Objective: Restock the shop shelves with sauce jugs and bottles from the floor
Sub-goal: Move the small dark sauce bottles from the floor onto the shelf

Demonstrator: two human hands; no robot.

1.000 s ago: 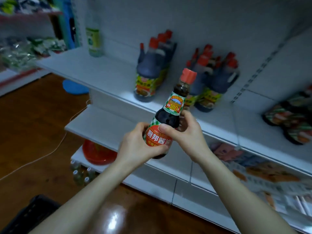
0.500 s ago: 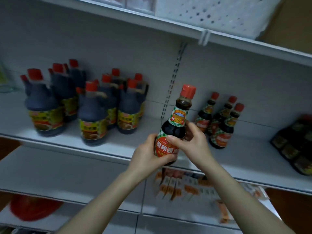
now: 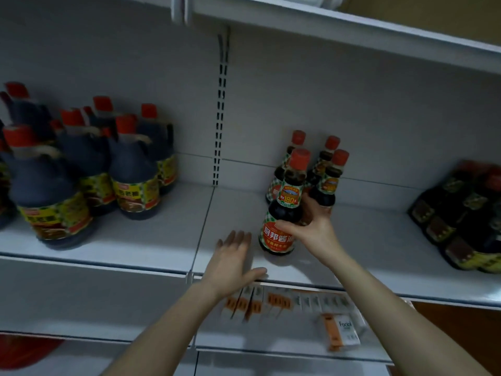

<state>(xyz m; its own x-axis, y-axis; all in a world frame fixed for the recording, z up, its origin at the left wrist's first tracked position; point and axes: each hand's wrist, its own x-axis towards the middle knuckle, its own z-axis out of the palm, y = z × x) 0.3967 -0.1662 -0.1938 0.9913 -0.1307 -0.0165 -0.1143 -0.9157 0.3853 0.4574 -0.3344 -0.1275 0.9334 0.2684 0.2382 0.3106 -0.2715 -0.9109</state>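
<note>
A dark sauce bottle [image 3: 284,204] with a red cap and red label stands on the white shelf [image 3: 151,240], just in front of three matching bottles [image 3: 328,180]. My right hand [image 3: 311,226] grips it around the belly from the right. My left hand [image 3: 233,261] hovers flat with fingers spread over the shelf's front edge, left of the bottle and apart from it. Several large dark sauce jugs [image 3: 81,169] with red caps stand in a group at the left of the same shelf.
Dark flat packs [image 3: 466,213] lie at the shelf's right end. Another shelf [image 3: 352,28] overhangs above. The lower shelf holds small orange-and-white boxes [image 3: 273,302] and a facial tissue pack [image 3: 341,332]. A red object [image 3: 24,351] shows at bottom left.
The bottle went from both hands in the air down onto the shelf in front of the three bottles. My left hand let go and opened; the view moved right.
</note>
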